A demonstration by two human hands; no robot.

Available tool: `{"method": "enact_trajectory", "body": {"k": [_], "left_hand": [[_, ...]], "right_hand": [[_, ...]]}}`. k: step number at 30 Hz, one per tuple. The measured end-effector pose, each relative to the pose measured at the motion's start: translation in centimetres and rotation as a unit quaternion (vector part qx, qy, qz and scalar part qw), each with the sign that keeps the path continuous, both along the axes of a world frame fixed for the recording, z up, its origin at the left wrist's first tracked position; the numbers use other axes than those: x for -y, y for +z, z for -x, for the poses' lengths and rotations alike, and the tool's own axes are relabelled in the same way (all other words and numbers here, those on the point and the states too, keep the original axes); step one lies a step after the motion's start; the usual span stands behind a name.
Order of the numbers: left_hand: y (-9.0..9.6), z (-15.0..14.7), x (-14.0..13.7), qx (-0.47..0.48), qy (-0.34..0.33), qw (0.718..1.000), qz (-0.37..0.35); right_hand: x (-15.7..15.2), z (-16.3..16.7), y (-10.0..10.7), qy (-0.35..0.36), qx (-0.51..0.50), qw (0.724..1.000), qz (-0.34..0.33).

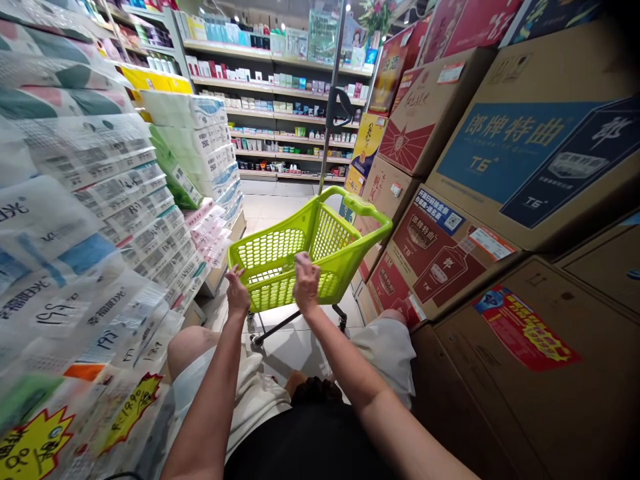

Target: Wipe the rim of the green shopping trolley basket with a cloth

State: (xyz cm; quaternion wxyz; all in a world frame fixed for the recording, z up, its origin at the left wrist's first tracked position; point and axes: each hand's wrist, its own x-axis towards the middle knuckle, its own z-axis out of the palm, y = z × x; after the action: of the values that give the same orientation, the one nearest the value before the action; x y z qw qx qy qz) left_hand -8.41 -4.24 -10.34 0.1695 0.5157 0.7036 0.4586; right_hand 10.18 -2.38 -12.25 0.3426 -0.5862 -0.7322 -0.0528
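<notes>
A lime-green plastic shopping cart point(345, 283) with a perforated basket stands on dark wheeled legs before my knees, its handle side toward the right. My left hand point(238, 295) is closed at the basket's near left corner, fingers around the rim. My right hand point(307, 285) is in a fist in front of the basket's near long side. A small crumpled pinkish cloth point(302, 259) sticks out from the top of this fist. The fist hides part of the rim, and whether it touches the basket I cannot tell.
Stacked plastic-wrapped paper packs point(115, 153) rise close on the left. Large cardboard boxes point(530, 133) form a wall on the right. Shelves point(277, 83) of small goods stand at the back, with a grey pole point(333, 87) in front. Pale tiled floor point(265, 207) runs between.
</notes>
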Motion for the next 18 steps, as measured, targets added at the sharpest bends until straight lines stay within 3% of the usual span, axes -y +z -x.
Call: {"method": "enact_trajectory", "body": {"k": [3,4,9,12,14,16,18], "left_hand": [[1.2,-1.8,-0.6,0.071,0.004,0.997,0.011],[1.7,-2.6,-0.9,0.075,-0.01,0.997,0.01],[3.5,-6.6,-2.6,0.012,-0.059,0.998,0.023],[4.1,-9.4,-4.2,-0.087,-0.126,0.987,0.05],[4.4,-11.1,-5.2,-0.172,-0.19,0.962,0.092],[4.6,-12.3,-5.9,-0.238,-0.234,0.933,0.138],[4.6,-13.0,-6.2,-0.281,-0.247,0.912,0.165]], "right_hand": [[-0.2,-0.9,-0.6,0.097,0.045,0.994,-0.031],[-0.7,-1.8,-0.4,0.095,0.04,0.994,-0.038],[-3.3,-8.8,1.0,-0.135,-0.052,0.989,-0.04],[-3.8,-11.3,0.5,-0.095,-0.019,0.994,-0.041],[-4.2,-12.5,0.4,-0.056,-0.03,0.996,-0.061],[-5.2,-14.1,0.9,-0.099,-0.107,0.984,-0.102],[-6.5,-15.7,1.5,-0.186,-0.197,0.952,-0.141]]}}
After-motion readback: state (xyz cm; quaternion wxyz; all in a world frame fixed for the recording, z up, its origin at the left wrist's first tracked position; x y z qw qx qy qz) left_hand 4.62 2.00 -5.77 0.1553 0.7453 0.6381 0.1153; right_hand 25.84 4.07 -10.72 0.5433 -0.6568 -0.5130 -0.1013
